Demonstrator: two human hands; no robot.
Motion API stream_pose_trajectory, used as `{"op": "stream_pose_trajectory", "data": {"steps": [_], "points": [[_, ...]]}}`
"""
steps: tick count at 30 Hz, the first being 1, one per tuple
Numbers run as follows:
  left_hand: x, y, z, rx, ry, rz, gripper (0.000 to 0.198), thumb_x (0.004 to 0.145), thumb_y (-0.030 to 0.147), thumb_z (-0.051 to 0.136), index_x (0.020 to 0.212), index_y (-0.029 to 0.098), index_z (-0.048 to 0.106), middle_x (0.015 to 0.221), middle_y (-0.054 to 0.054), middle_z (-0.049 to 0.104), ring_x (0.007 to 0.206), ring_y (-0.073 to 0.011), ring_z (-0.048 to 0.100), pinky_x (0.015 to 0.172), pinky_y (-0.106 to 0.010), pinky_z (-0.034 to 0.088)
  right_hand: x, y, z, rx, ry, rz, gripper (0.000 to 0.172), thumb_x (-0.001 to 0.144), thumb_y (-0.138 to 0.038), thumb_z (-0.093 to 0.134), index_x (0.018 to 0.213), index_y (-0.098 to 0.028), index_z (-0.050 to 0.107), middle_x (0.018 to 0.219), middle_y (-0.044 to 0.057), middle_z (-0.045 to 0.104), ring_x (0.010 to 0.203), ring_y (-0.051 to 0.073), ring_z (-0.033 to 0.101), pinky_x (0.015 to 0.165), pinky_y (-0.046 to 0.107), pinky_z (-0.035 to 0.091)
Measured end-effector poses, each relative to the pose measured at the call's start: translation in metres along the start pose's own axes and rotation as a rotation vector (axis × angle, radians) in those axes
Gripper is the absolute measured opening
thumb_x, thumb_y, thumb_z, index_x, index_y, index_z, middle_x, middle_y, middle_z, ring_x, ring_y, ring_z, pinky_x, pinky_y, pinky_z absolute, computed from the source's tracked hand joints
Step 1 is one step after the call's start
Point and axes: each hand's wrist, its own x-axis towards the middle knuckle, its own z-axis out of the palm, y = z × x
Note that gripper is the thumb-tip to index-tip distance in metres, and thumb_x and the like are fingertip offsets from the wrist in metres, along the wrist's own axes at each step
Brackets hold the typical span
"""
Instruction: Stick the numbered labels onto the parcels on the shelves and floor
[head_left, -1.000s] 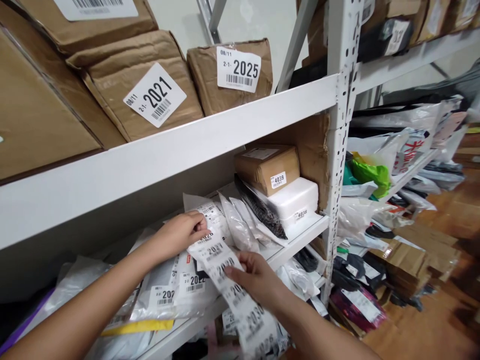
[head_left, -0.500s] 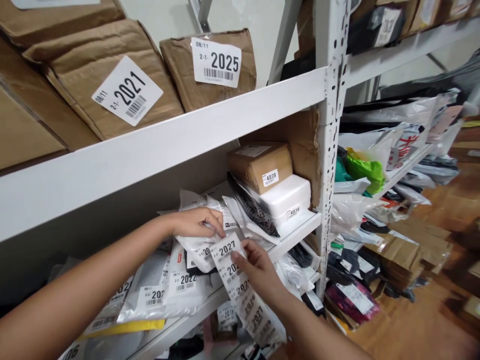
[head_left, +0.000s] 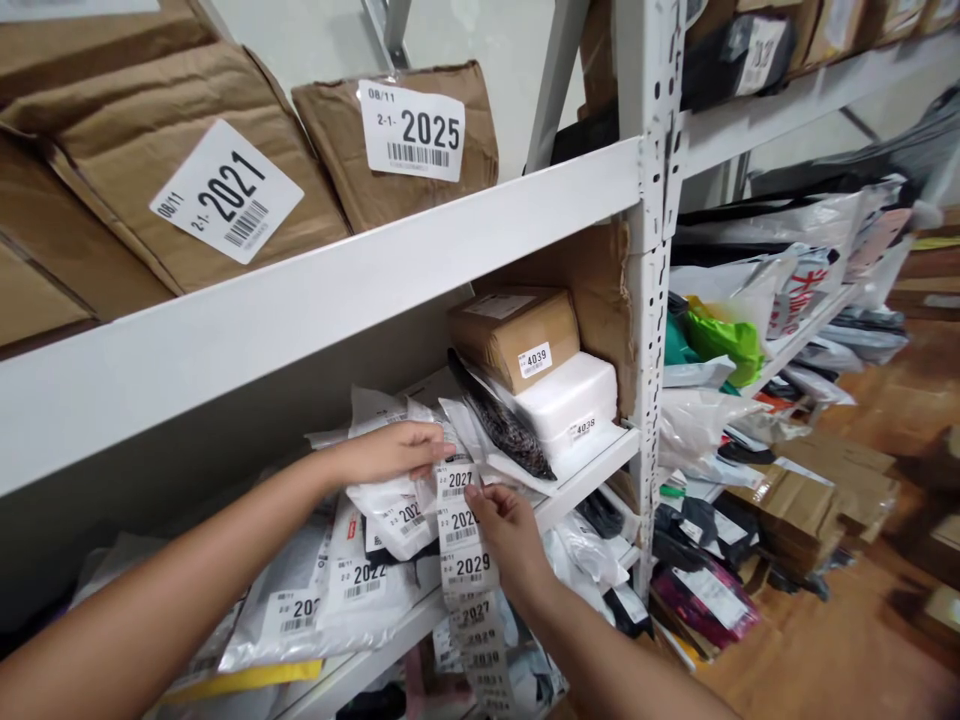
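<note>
Label strip (head_left: 466,545) hangs toward 6 o'clock over the shelf edge (head_left: 600,470). Right hand (head_left: 508,530) pinches its right margin, fingers closed, with the strip at their 9 o'clock. Left hand (head_left: 394,452) fingers curl closed on the white mailer (head_left: 390,497), with the strip's top at their 5 o'clock.

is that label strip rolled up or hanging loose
Hanging loose: the label strip drops unrolled from the right hand, past the shelf edge, to the frame's bottom, labels one below another.

Parcel storeroom, probably courier pickup depot. Grey steel shelving (head_left: 450,250), brown cardboard parcels (head_left: 135,120) with barcode labels 2021, 2025, plastic mailer bags (head_left: 300,570) crammed on every tier.
</note>
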Motion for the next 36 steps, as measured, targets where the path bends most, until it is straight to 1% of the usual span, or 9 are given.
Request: {"op": "stream_pose_trajectory", "data": {"steps": [2,7,10,14,17,22,28,32,36], "points": [[0.003,-0.001,0.005,0.101,0.137,-0.029,0.039,0.079,0.057,0.06,0.076,0.019,0.052,0.067,0.004,0.049,0.06,-0.0119,0.043,0.055,-0.023,0.033,0.003,0.001,0.002,-0.022,0.01,-0.015,0.044,0.065,-0.054,0.075,0.065,-0.016,0.052,0.049,-0.008,0.042,0.045,0.006,0.028,0.046,0.023,0.021],[0.006,-0.002,0.011,0.221,0.043,-0.025,0.032,0.084,0.05,0.054,0.077,0.018,0.055,0.069,0.003,0.05,0.062,-0.0119,0.043,0.056,-0.023,0.033,0.006,0.004,0.004,-0.091,0.025,-0.065,0.045,0.068,-0.056,0.073,0.064,-0.017,0.05,0.052,-0.006,0.043,0.048,0.007,0.031,0.048,0.024,0.024],[0.004,0.0,0.014,0.338,0.096,-0.056,0.029,0.086,0.047,0.051,0.078,0.019,0.054,0.071,0.002,0.052,0.066,-0.014,0.046,0.058,-0.025,0.034,0.003,0.003,0.003,-0.101,0.036,-0.088,0.044,0.068,-0.052,0.075,0.062,-0.018,0.048,0.053,-0.006,0.042,0.049,0.008,0.033,0.049,0.024,0.026],[0.001,0.003,0.024,0.604,0.214,-0.007,0.024,0.091,0.038,0.046,0.083,0.018,0.054,0.087,-0.004,0.053,0.078,-0.0176,0.051,0.073,-0.03,0.039,-0.003,-0.005,-0.001,0.022,-0.139,0.045,0.041,0.06,-0.048,0.082,0.071,-0.017,0.057,0.056,-0.005,0.048,0.049,0.009,0.039,0.052,0.025,0.032],[0.001,0.003,0.032,0.719,0.208,-0.011,0.023,0.094,0.034,0.04,0.085,0.017,0.052,0.09,-0.007,0.05,0.081,-0.0194,0.052,0.075,-0.032,0.041,-0.006,-0.01,-0.006,0.027,-0.192,0.085,0.042,0.064,-0.052,0.078,0.066,-0.016,0.056,0.051,-0.006,0.045,0.046,0.007,0.034,0.049,0.023,0.027],[0.004,-0.001,0.037,0.785,0.198,-0.002,0.023,0.095,0.034,0.037,0.085,0.017,0.049,0.092,-0.008,0.049,0.083,-0.0205,0.052,0.077,-0.034,0.042,-0.021,-0.006,-0.022,0.084,-0.178,0.139,0.05,0.075,-0.059,0.067,0.058,-0.017,0.047,0.047,-0.005,0.046,0.042,0.006,0.033,0.045,0.022,0.022],[0.007,0.007,0.032,0.735,0.283,0.087,0.024,0.091,0.031,0.049,0.11,0.016,0.049,0.107,-0.01,0.052,0.09,-0.0213,0.054,0.078,-0.033,0.045,-0.041,-0.011,-0.048,-0.004,-0.248,0.163,0.043,0.061,-0.04,0.084,0.061,-0.016,0.048,0.056,-0.004,0.058,0.047,0.006,0.046,0.049,0.02,0.034],[0.017,0.026,0.027,0.762,0.103,0.348,0.025,0.089,0.013,0.044,0.105,0.022,0.061,0.105,-0.006,0.059,0.103,-0.0214,0.053,0.092,-0.033,0.04,-0.037,-0.039,-0.063,-0.11,-0.524,0.091,0.034,0.063,-0.03,0.083,0.087,-0.019,0.061,0.076,-0.001,0.068,0.065,0.014,0.06,0.064,0.026,0.046],[0.034,0.034,0.021,0.642,-0.097,0.382,0.05,0.072,0.0,0.048,0.113,0.025,0.062,0.108,-0.004,0.063,0.104,-0.0192,0.056,0.092,-0.028,0.041,-0.031,-0.068,-0.07,-0.515,-0.643,-0.145,0.018,0.08,-0.036,0.068,0.084,-0.018,0.068,0.081,0.004,0.068,0.076,0.018,0.06,0.07,0.03,0.044]]}}
